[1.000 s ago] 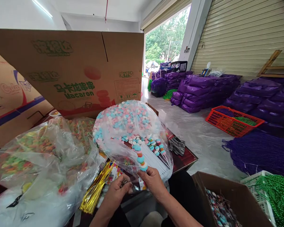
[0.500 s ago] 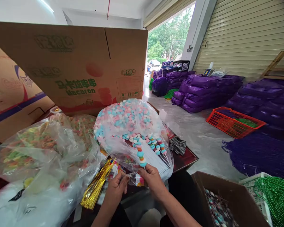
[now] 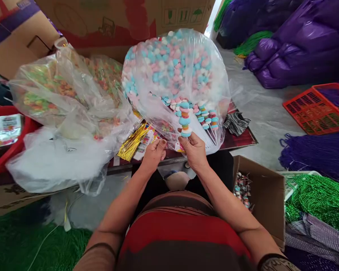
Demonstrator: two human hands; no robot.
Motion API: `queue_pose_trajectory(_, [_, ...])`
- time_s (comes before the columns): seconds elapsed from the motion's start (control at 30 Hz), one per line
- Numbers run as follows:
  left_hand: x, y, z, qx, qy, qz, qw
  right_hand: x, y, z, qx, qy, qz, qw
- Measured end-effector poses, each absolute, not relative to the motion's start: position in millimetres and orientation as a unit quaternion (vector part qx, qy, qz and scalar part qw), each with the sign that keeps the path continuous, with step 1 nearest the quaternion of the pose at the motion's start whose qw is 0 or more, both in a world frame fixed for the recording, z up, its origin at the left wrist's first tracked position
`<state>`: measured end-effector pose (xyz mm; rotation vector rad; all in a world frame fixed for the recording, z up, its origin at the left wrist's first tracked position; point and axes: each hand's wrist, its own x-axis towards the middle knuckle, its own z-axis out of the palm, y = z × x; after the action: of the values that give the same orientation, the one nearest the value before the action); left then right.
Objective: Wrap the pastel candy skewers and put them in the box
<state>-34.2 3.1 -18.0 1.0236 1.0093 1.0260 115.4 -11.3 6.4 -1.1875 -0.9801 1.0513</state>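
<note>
My right hand (image 3: pixel 196 153) is closed around the lower end of a candy skewer (image 3: pixel 184 121), which stands upright with stacked blue, white, pink and orange pieces. To its left, my left hand (image 3: pixel 154 153) is closed, thumb against the fingers; what it pinches, if anything, I cannot make out. Behind both hands lies a big clear bag (image 3: pixel 175 67) of pink, blue and white candies. More finished skewers (image 3: pixel 205 116) and a bundle of white sticks (image 3: pixel 197 137) lie at its front. Gold twist ties (image 3: pixel 134 143) are beside my left hand, near some printed packets (image 3: pixel 148 139).
Clear bags of green and orange candy (image 3: pixel 48 90) and a red basin (image 3: pixel 5 139) are on the left. A cardboard box (image 3: pixel 268 195) with wrapped skewers stands at my right, near green cord (image 3: pixel 319 195). An orange crate (image 3: pixel 313 109) and purple bundles (image 3: pixel 302 49) are on the floor.
The view has tipped down, so my lap and forearms now show. My right hand still holds the candy skewer upright; my left hand stays closed beside it.
</note>
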Motion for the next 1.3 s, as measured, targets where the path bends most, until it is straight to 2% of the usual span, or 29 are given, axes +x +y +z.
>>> queue_pose_trajectory(0.23, [-45.5, 14.4, -8.9, 0.389, 0.358, 0.497, 0.688, 154.5, -30.0, 25.1, -0.538, -0.443, 0.453, 0.556])
queue_pose_trajectory(0.4, [-49.3, 15.5, -9.0, 0.375, 0.364, 0.491, 0.697, 173.2, -48.6, 30.3, -0.554, -0.433, 0.461, 0.541])
queue_pose_trajectory(0.5, [-46.7, 12.7, -12.1, 0.395, 0.384, 0.504, 0.666, 160.9, -43.0, 33.5, -0.542, -0.369, 0.506, 0.560])
queue_pose_trajectory(0.63, [-47.5, 9.9, -10.3, 0.507, 0.423, 0.487, 0.572, 139.5, -27.2, 35.4, -0.501, -0.324, 0.603, 0.528])
queue_pose_trajectory(0.77, [-49.2, 7.3, -9.2, 0.577, 0.455, 0.465, 0.494, 125.7, -22.1, 29.5, -0.515, -0.299, 0.593, 0.542])
queue_pose_trajectory(0.9, [-42.6, 0.7, -16.0, 0.542, 0.432, 0.461, 0.554, 117.6, -24.1, 19.8, -0.549, -0.298, 0.526, 0.577])
queue_pose_trajectory(1.07, [-32.0, -3.4, -20.1, 0.444, 0.412, 0.485, 0.630, 116.9, -25.3, 12.6, -0.574, -0.365, 0.450, 0.578])
queue_pose_trajectory(1.3, [-36.2, -0.5, -19.6, 0.414, 0.397, 0.490, 0.657, 129.3, -22.9, 22.4, -0.534, -0.403, 0.477, 0.570])
